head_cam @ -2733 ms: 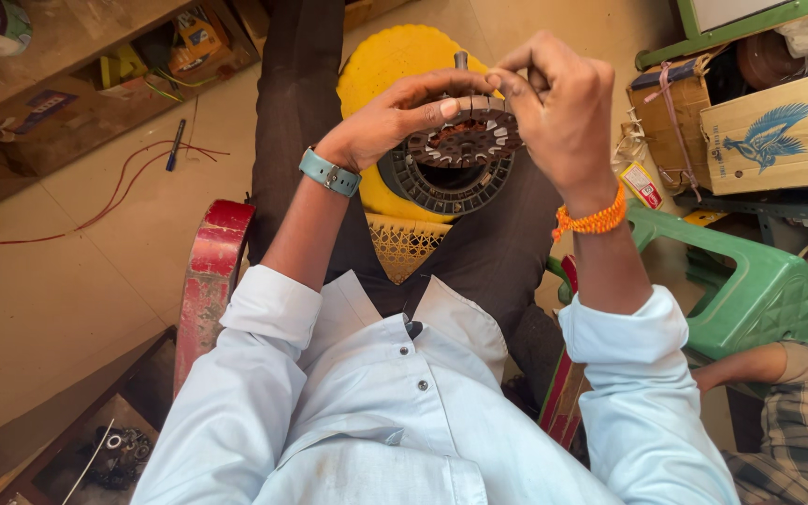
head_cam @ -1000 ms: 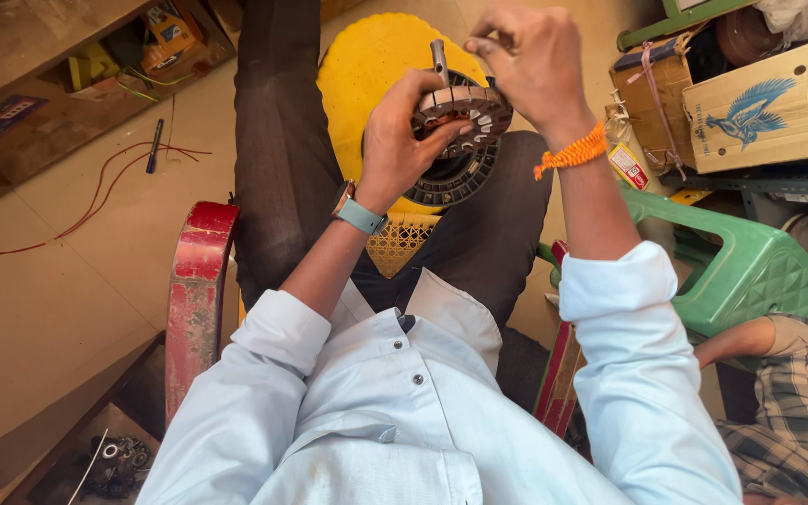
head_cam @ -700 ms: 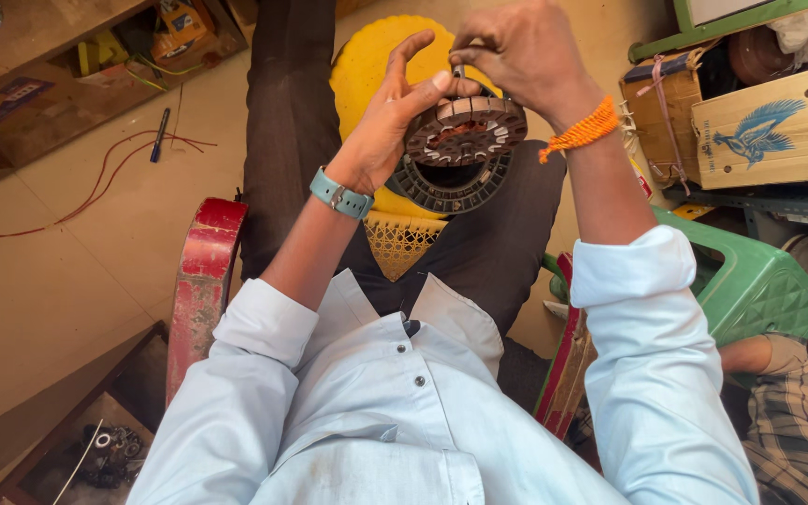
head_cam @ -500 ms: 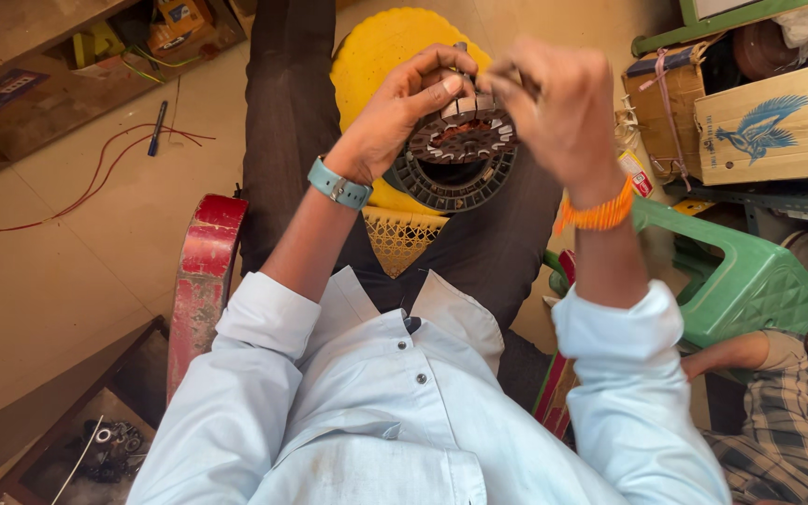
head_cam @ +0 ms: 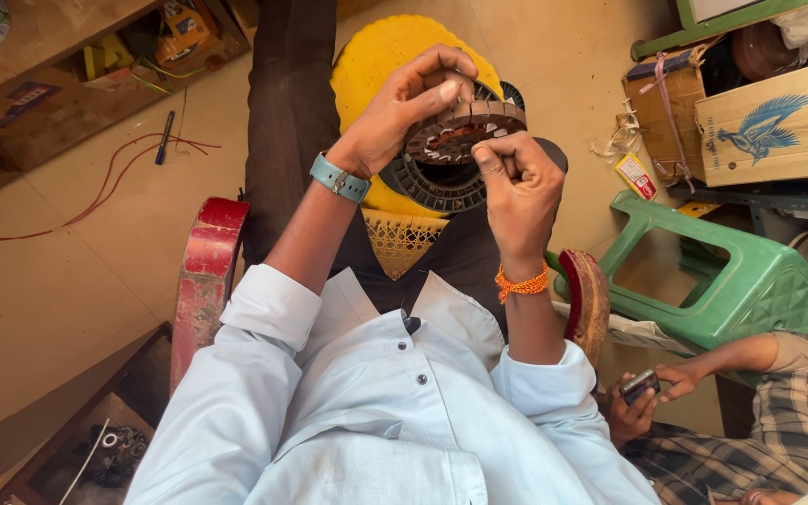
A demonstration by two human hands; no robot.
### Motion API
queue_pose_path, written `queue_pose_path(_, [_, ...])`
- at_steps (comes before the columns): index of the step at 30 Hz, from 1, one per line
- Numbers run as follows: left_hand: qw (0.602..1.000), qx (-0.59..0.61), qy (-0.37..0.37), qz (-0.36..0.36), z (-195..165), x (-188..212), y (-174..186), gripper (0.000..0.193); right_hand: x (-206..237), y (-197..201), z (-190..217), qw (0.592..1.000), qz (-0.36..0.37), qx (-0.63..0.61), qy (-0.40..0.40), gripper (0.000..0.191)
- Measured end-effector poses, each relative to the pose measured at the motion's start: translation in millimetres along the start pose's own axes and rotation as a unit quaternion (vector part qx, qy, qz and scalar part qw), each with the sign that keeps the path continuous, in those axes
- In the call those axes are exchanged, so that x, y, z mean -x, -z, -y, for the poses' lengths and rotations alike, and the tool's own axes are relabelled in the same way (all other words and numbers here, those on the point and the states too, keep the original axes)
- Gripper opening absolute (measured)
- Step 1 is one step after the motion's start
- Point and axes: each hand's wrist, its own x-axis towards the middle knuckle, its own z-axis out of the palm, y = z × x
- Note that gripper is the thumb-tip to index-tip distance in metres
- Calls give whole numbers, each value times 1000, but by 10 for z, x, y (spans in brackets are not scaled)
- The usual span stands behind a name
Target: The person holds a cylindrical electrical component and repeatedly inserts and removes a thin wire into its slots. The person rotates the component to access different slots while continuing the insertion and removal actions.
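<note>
A pale blue buttoned shirt with rolled sleeves, teal wristwatch, orange thread bracelet and seemingly dark brown trousers.

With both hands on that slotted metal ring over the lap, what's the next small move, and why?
Probably keep the left hand steadying the slotted ring by its far rim while the right hand, fingers closed at the near rim, works at that edge. The ring is held in the air above a second dark ring on the lap, so it needs support.
</note>
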Motion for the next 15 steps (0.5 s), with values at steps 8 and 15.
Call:
queue_pose_path(8, [934,-339,-102,-39,-63,15,-186,44,382,-101,-304,998,13,44,-47,10])
queue_pose_path(15, [778,-543,-211,-237,157,221,-589,48,246,452,-361,996,-35,63,58,5])
